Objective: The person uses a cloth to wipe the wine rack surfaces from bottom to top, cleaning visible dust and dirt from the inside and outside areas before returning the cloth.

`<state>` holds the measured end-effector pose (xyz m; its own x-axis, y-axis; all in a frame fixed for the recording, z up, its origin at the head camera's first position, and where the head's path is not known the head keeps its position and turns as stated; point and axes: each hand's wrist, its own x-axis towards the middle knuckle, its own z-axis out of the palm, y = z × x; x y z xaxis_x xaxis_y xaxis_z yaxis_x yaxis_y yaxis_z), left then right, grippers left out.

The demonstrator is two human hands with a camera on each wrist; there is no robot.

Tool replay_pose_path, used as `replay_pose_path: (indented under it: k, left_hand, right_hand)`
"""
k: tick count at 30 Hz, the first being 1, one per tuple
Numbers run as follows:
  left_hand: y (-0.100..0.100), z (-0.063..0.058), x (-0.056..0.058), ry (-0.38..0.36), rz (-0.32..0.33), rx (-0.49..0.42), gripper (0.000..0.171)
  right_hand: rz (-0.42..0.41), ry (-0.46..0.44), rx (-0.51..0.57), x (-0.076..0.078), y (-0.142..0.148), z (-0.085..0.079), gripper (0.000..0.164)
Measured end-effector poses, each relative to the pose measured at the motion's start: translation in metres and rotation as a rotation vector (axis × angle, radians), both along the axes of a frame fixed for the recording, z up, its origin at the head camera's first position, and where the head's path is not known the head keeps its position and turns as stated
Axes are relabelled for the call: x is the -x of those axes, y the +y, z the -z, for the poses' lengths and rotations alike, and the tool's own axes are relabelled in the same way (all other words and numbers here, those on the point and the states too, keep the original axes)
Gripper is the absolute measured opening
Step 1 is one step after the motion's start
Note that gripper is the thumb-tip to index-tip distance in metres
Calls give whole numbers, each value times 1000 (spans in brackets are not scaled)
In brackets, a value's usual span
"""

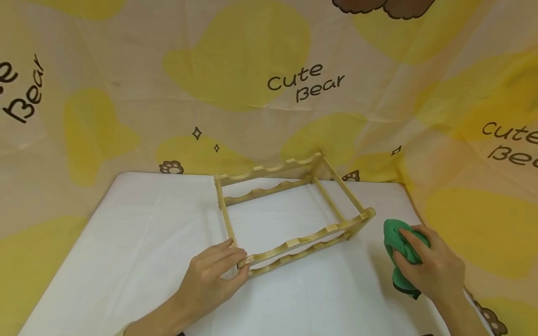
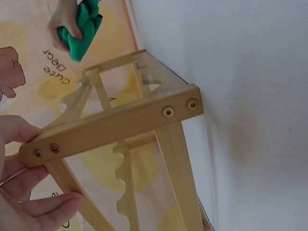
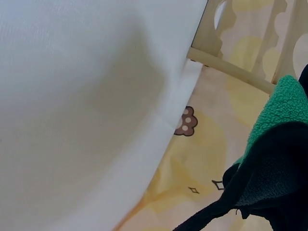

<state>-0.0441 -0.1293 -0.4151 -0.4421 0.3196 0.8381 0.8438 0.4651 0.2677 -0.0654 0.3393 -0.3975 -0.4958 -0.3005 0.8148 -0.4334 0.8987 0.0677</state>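
Note:
A pale wooden wine rack (image 1: pixel 290 242) with scalloped rails stands on the white table. My left hand (image 1: pixel 216 270) grips its near left corner, thumb on one side and fingers on the other. Seen from the left wrist, the rack's end post (image 2: pixel 110 124) shows round metal screw heads, and the left fingers (image 2: pixel 21 173) hold one end of it. Off the rack's right side, my right hand (image 1: pixel 439 263) holds a bunched green cloth (image 1: pixel 395 235) above the table, apart from the rack. The right wrist view shows the cloth's fluffy green face (image 3: pixel 281 113) and dark edging; the right fingers are hidden there.
The white tabletop (image 1: pixel 138 224) reaches back to a yellow and beige fabric backdrop (image 1: pixel 235 56) with "Cute Bear" lettering. This fabric also rises along both sides. The rack's far right corner (image 1: pixel 319 155) is close to the back fabric.

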Motion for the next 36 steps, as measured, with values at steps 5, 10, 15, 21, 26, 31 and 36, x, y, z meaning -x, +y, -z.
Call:
replay_pose_path:
  k: [5, 10, 15, 21, 26, 31, 36]
  left_hand:
    - [-8, -1, 3, 11, 43, 24, 27]
    - [-17, -1, 7, -14, 119, 15, 23]
    - [-28, 0, 14, -40, 163, 3, 20]
    - [-42, 2, 23, -75, 191, -27, 23]
    - [-49, 4, 31, -73, 218, -44, 26]
    - [-53, 5, 37, -89, 235, -64, 29]
    - [-57, 7, 42, -117, 249, -86, 25]
  right_hand:
    - [6, -5, 5, 2, 1, -2, 54]
    - [24, 23, 11, 5, 1, -5, 57]
    - [36, 65, 33, 11, -1, -10, 54]
    - [46, 77, 57, 22, -2, -16, 52]
    - [57, 75, 86, 32, -2, -19, 52]
    - [74, 58, 109, 42, 4, -13, 53]
    - [92, -49, 146, 51, 12, -5, 51]
